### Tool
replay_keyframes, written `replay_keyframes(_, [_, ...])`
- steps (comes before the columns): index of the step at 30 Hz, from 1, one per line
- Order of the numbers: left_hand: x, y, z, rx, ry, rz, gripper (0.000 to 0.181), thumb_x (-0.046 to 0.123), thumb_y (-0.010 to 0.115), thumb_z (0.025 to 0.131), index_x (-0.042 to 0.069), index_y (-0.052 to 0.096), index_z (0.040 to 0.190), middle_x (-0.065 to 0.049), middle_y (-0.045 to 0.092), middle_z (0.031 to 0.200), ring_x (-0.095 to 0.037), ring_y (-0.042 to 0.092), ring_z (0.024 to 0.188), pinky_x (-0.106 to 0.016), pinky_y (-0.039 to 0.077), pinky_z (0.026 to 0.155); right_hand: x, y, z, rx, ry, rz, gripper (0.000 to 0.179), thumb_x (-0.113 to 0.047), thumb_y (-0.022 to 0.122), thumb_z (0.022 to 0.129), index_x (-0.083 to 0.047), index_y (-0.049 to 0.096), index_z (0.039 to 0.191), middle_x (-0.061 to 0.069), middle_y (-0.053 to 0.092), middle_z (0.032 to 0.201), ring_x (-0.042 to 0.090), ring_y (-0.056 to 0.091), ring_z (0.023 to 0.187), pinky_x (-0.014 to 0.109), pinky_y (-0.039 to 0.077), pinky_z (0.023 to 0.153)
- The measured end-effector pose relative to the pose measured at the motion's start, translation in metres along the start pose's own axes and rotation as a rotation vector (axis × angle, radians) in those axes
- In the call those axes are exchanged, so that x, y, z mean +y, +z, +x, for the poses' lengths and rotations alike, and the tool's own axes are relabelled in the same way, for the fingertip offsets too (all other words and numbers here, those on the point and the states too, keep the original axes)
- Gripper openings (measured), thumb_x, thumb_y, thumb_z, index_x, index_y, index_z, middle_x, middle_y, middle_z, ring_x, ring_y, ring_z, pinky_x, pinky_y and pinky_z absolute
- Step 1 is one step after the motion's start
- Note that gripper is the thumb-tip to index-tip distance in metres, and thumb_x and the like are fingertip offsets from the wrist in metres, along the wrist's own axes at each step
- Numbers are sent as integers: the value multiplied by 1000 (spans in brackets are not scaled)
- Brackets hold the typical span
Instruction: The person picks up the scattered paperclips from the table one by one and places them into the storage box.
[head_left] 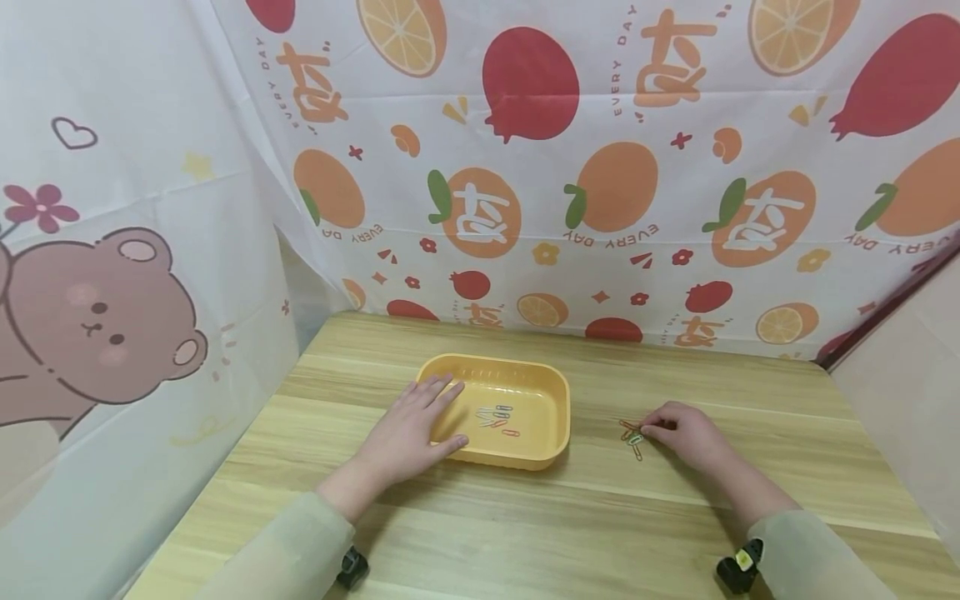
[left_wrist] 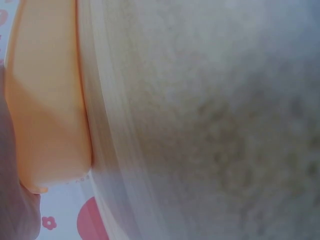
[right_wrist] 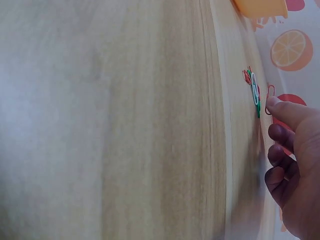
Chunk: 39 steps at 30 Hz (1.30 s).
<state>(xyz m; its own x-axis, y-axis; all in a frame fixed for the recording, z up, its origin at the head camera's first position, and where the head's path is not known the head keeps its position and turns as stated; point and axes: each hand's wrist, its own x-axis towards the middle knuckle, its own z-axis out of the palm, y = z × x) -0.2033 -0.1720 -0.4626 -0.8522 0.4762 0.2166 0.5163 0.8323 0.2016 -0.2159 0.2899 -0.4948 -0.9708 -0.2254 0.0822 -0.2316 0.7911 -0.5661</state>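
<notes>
My left hand [head_left: 408,429] rests on the left end of a yellow plastic tray [head_left: 553,457], its fingers spread over the rim and the thumb at the near side. Inside the tray lie several small paper clips [head_left: 495,415], pale, bluish and red. To the right of it, a small pile of coloured paper clips [head_left: 633,438] sits on the table, with green, white and red ones in the right wrist view. Beside that pile, my right hand [head_left: 690,433] pinches a red paper clip [right_wrist: 270,91] between thumb and forefinger, the other fingers curled.
The wood-grain table [head_left: 525,533] runs back to a white cloth printed with fruit [head_left: 530,83]. Another cloth with a bear [head_left: 105,317] hangs along the left, and a pale panel [head_left: 900,392] stands at the right.
</notes>
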Motion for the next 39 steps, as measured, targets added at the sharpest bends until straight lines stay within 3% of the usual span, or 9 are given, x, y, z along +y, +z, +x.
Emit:
replay_keyframes(10, [-2,0,0,15,16,13,83,69,51,91,20,34,156,-6,32,160,-30,27,147,-50,19,121,0,-2,-1,-17,56,63,10,-28,73,91,-21,78,96,-7,68,94,15,60,90,38,50,80])
replay_keyframes(25, [-5,2,0,16,16,4,83,65,56,91,20,34,156,-7,31,160,-29,25,148,-50,17,121,-6,-3,-2,-18,159,195,17,-32,71,93,-19,77,102,-2,68,98,18,56,89,33,47,77])
replay_keyframes(30, [-4,2,0,20,14,-3,82,62,60,90,19,35,156,-7,32,160,-30,26,148,-50,17,121,-5,-4,-1,-17,179,254,23,-35,69,94,-17,76,106,1,67,98,19,56,83,31,50,68])
replay_keyframes(35, [-3,2,0,12,12,4,83,69,52,91,20,34,156,-7,32,160,-30,25,148,-50,17,122,-8,-5,3,-25,194,345,31,-38,68,94,-13,74,112,8,65,95,21,56,72,30,52,59])
replay_keyframes(39, [-2,2,1,-1,2,5,84,72,47,91,21,32,157,-6,31,161,-29,24,149,-48,14,122,-15,-5,8,-14,174,353,39,-44,67,93,-12,74,113,6,68,103,20,57,82,31,52,66])
